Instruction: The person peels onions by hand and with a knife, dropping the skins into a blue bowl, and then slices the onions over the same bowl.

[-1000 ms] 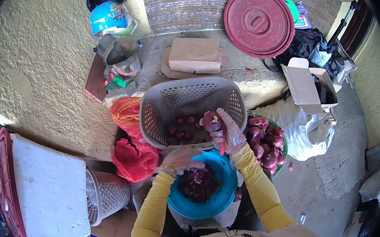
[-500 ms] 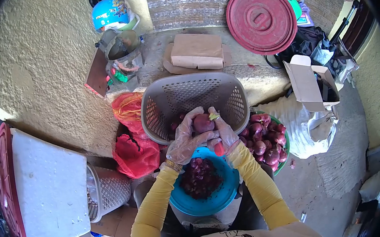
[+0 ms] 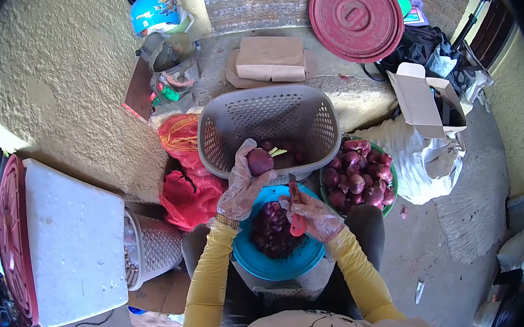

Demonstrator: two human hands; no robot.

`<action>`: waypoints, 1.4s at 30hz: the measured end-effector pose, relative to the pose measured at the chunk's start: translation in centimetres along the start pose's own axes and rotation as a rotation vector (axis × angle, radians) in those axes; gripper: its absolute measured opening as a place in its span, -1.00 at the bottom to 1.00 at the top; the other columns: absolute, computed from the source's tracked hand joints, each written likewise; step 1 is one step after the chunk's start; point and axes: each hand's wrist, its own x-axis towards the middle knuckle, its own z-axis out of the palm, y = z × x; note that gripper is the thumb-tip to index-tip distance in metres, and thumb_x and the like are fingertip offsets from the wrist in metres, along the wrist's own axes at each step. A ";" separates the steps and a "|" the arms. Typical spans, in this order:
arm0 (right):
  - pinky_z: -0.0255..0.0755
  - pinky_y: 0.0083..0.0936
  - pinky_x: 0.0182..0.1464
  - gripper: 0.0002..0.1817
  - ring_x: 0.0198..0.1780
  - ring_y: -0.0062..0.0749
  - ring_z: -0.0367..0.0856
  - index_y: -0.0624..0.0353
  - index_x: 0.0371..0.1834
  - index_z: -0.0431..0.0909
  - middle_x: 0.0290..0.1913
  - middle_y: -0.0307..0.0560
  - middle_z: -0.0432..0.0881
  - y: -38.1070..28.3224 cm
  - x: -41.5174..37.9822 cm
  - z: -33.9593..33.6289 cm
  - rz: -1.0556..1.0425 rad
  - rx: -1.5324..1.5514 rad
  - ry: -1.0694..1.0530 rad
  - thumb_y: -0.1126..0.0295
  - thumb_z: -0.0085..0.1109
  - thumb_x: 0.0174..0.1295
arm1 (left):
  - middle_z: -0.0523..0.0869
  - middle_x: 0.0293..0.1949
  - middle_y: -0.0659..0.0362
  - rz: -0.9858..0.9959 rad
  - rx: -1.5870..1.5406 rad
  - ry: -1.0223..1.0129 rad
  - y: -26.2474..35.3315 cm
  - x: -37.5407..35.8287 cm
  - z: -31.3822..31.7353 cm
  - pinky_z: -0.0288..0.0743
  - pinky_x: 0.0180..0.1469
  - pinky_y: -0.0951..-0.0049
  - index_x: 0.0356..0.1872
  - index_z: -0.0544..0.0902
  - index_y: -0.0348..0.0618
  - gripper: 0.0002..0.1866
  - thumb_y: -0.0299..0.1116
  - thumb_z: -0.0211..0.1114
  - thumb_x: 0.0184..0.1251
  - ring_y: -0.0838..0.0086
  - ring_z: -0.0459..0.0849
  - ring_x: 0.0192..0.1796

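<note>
My left hand, in a clear plastic glove, holds a red onion with pale green sprouts at the near rim of the grey perforated basket. More onions lie in the shade inside that basket. My right hand, gloved as well, grips a red-handled knife that points away from me, apart from the onion. Below both hands is a blue basin with dark red onion skins in it. Just right of the basket stands a green basin heaped with red onions.
A red mesh sack lies left of the basket. Further left are a white foam box and a second basket. A white sack and an open carton are at right. Flattened cardboard rests on the ledge ahead.
My hands have moved apart. The right hand has drawn back toward me with the knife, now over the blue basin's right side. The left hand keeps the onion, shifted slightly left.
</note>
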 end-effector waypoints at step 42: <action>0.62 -0.24 0.16 -0.43 0.14 0.08 0.73 0.30 0.51 0.36 0.24 0.27 0.67 6.3 -11.2 5.1 -0.677 -1.731 0.436 0.36 0.19 0.49 | 0.51 0.36 -0.22 0.029 0.544 -0.014 3.6 -13.0 2.7 0.47 0.39 0.12 0.45 0.29 -0.30 -0.21 -0.21 0.53 0.35 -0.05 0.59 0.35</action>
